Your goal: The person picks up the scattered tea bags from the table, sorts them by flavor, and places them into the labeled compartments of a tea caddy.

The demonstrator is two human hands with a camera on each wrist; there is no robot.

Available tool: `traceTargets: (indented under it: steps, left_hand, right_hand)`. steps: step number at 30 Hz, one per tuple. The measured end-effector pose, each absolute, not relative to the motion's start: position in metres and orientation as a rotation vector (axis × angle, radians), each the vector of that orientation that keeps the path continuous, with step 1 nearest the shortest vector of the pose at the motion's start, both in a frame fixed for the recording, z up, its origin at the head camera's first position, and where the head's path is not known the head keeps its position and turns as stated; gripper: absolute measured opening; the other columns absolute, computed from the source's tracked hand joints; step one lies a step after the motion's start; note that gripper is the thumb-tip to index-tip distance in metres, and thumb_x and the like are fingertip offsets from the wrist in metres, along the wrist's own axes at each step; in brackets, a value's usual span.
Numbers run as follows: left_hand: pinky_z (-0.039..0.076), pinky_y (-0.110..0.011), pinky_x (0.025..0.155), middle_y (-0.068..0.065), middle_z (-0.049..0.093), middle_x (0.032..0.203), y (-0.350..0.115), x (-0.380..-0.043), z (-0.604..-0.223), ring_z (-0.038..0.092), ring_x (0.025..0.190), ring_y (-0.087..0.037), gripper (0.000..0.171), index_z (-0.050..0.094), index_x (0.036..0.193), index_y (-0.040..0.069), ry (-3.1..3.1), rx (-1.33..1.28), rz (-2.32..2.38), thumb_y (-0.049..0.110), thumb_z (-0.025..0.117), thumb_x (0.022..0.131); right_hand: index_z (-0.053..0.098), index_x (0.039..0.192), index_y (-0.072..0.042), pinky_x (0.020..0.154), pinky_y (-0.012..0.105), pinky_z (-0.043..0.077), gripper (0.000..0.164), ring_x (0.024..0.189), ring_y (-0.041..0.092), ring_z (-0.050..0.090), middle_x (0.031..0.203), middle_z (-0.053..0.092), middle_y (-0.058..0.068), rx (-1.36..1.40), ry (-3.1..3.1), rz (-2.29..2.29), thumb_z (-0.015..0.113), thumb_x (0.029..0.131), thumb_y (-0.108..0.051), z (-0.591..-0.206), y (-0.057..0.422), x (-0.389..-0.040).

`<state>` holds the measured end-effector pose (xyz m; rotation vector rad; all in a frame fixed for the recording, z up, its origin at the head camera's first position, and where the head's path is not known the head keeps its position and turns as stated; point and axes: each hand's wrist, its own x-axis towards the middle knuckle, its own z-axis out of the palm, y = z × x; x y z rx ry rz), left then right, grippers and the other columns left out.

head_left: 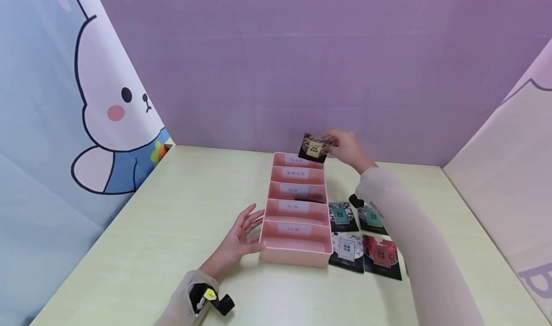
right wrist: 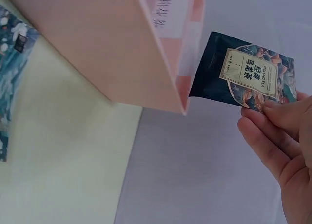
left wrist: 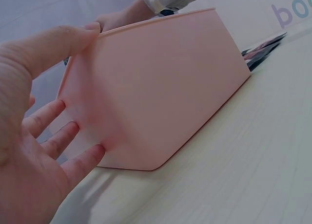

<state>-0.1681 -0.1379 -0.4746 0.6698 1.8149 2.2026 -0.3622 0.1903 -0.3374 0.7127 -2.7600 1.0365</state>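
My right hand (head_left: pixel 346 148) pinches an oolong tea bag (right wrist: pixel 246 74) by one edge, between thumb and fingers. The dark sachet (head_left: pixel 313 148) with its pale label hangs tilted over the far end of a pink divided box (head_left: pixel 297 259). In the right wrist view its lower edge overlaps the box rim. My left hand (head_left: pixel 237 239) lies against the near left corner of the box. The left wrist view shows its fingertips on the pink wall and the thumb (left wrist: pixel 80 36) at the rim, fingers extended. Labels mark the compartments, and a dark packet (head_left: pixel 309 201) lies in the middle one.
Several tea bags lie right of the box: a white one (head_left: pixel 347 251), a red one (head_left: pixel 382 256), a teal one (head_left: pixel 342 216) and a green one (head_left: pixel 373 218) partly under the right sleeve. A purple backdrop (head_left: pixel 258 76) rises behind the table (head_left: pixel 172 211).
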Motion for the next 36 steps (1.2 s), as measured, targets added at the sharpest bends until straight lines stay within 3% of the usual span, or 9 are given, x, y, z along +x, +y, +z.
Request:
traceTargets:
  steps: [7, 18, 24, 30, 36]
  left_hand:
    - [0.040, -0.039, 0.109, -0.025, 0.019, 0.160, -0.138, -0.170, -0.478, 0.030, 0.143, -0.025, 0.102, 0.006, 0.158, 0.007, 1.823, 0.708, 2.192, -0.002, 0.076, 0.084]
    - [0.038, -0.044, 0.110, -0.024, 0.020, 0.161, -0.137, -0.170, -0.476, 0.020, 0.145, -0.042, 0.104, 0.005, 0.158, 0.005, 1.824, 0.688, 2.195, -0.004, 0.076, 0.083]
    - [0.041, -0.038, 0.108, -0.025, 0.020, 0.160, -0.137, -0.170, -0.477, 0.024, 0.145, -0.038, 0.105, 0.004, 0.158, 0.003, 1.827, 0.697, 2.199, -0.003, 0.077, 0.083]
    - [0.041, -0.038, 0.107, -0.027, 0.019, 0.160, -0.137, -0.170, -0.478, 0.030, 0.143, -0.029, 0.102, 0.004, 0.158, 0.003, 1.833, 0.709, 2.200, -0.006, 0.075, 0.084]
    - [0.041, -0.039, 0.108, -0.026, 0.019, 0.160, -0.137, -0.168, -0.476, 0.027, 0.144, -0.034, 0.103, 0.005, 0.158, 0.006, 1.833, 0.688, 2.194, -0.008, 0.074, 0.083]
  right_hand:
    - [0.068, 0.111, 0.001, 0.074, 0.046, 0.057, 0.019, 0.090, 0.032, 0.070, 0.102, 0.071, 0.020, 0.846, -2.693, 0.916, 0.058, 0.095, 0.005, -0.352, 0.185, -0.363]
    - [0.070, 0.104, 0.000, 0.067, 0.041, 0.057, 0.013, 0.077, 0.025, 0.069, 0.095, 0.073, 0.014, 1.019, -2.733, 0.712, 0.059, 0.098, 0.000, -0.367, 0.184, -0.349]
    - [0.071, 0.105, -0.002, 0.080, 0.045, 0.056, 0.011, 0.091, 0.027, 0.067, 0.099, 0.072, 0.010, 1.082, -2.750, 0.620, 0.064, 0.096, -0.005, -0.383, 0.185, -0.347]
    - [0.073, 0.102, -0.002, 0.099, 0.051, 0.042, 0.011, 0.095, 0.030, 0.064, 0.098, 0.072, 0.010, 1.130, -2.697, 0.498, 0.066, 0.094, -0.004, -0.391, 0.184, -0.351]
    - [0.075, 0.100, -0.001, 0.097, 0.051, 0.043, 0.011, 0.103, 0.035, 0.059, 0.103, 0.070, 0.014, 1.113, -2.671, 0.419, 0.068, 0.092, -0.005, -0.395, 0.183, -0.350]
